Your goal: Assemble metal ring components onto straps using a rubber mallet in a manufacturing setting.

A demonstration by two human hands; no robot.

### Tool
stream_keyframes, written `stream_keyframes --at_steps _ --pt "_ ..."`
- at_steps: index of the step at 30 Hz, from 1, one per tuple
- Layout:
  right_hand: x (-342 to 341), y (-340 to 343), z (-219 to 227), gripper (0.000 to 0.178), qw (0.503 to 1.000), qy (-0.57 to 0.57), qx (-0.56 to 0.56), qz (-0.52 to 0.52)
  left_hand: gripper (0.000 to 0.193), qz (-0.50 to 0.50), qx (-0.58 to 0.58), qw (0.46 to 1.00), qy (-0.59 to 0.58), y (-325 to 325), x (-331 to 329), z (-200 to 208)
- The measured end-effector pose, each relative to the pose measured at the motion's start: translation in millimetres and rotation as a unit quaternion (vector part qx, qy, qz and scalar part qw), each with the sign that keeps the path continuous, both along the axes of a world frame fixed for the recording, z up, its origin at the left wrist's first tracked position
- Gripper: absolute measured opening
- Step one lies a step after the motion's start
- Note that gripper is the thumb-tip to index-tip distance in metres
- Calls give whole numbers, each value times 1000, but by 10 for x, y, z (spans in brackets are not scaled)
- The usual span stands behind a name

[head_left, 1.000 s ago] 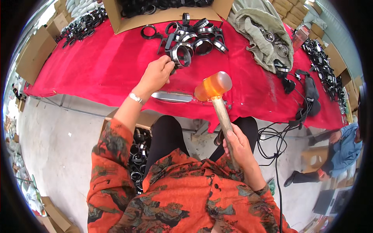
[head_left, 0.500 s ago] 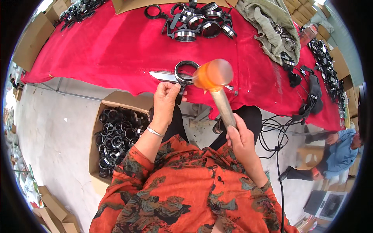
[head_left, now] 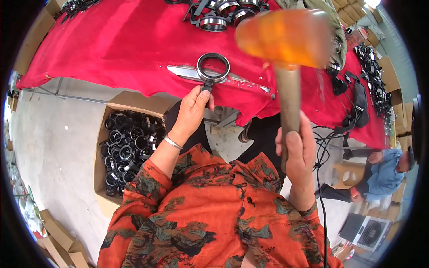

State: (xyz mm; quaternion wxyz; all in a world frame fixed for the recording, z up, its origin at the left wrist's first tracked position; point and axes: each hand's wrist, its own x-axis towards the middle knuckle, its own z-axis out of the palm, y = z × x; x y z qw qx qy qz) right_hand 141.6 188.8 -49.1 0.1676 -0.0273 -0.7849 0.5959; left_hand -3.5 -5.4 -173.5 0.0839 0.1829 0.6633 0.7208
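My left hand grips the short handle of a black ring-shaped part with a silvery inner band. Its ring rests at the near edge of the red-covered table, over a flat metal strip. A mallet with a translucent orange head and a pale handle is raised in my right hand. The head is blurred by motion and hangs apart from the ring, up and to its right. My right fingers wrap round the lower handle.
More ring parts lie heaped at the table's far side. Left of my legs stands a cardboard box full of similar rings. Black cables hang at the right. Beyond them a person in blue sits near a laptop.
The mallet has risen away from the ring, up and to the right, with my right hand. The ring now lies flatter to view, its handle toward me. The whole view has shifted slightly.
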Motion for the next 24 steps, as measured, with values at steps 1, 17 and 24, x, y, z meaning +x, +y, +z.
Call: stream_keyframes --at_steps 1,17,24 --pt "27 11 62 44 1000 -2 11 12 27 -10 22 1000 -11 6 -7 21" --pt "-344 -5 -136 39 993 -71 89 -25 29 -45 44 997 -37 -60 -33 25" --pt "-696 -44 51 37 982 -112 151 2 28 -18 35 998 -46 -93 -49 23"
